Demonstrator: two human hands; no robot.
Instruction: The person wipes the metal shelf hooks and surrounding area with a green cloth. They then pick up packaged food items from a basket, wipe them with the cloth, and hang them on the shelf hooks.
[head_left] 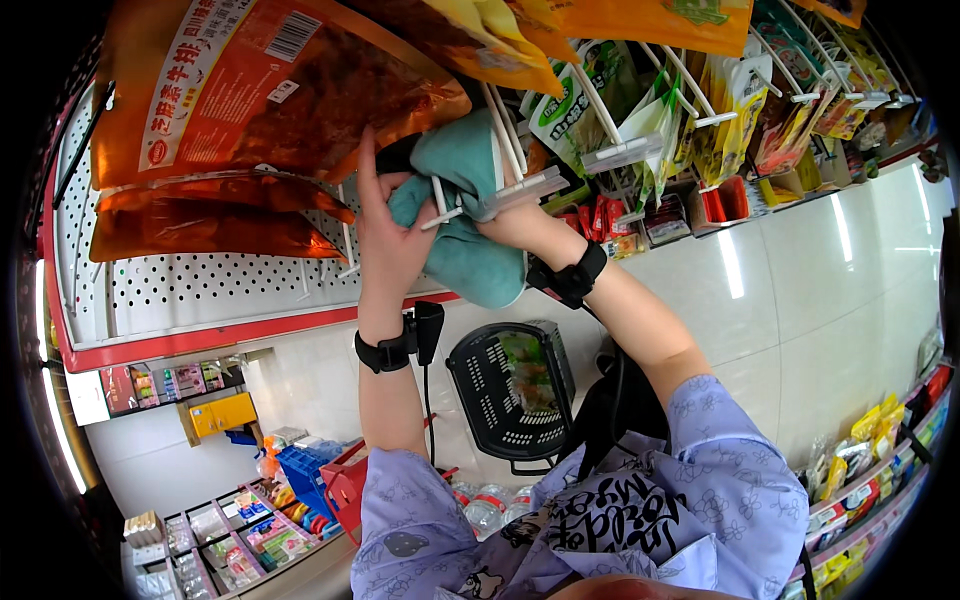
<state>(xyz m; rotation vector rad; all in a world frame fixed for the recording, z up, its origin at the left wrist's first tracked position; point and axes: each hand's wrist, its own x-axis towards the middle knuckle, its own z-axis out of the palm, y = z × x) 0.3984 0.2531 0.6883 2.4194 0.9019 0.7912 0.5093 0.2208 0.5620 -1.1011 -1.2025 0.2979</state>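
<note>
Lilac sleeves (740, 450) reach toward white hooks (441, 218): the left hand (391, 228), upright, grips a teal cloth (475, 268), while the right hand (524, 228) is half hidden against it, its grip impossible to tell. A perforated white panel (190, 292) backs the hooks; a black basket (479, 410) sits on the tiled floor (800, 300). The cloth sags among the hooks, crumpled.

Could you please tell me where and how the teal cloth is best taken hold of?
Probably by the loose near fold of the teal cloth, coming from the near side. That fold bulges out clear of the white hooks, while the far part is bunched among them, between the left hand and right hand. A pinch should suit such limp fabric.
</note>
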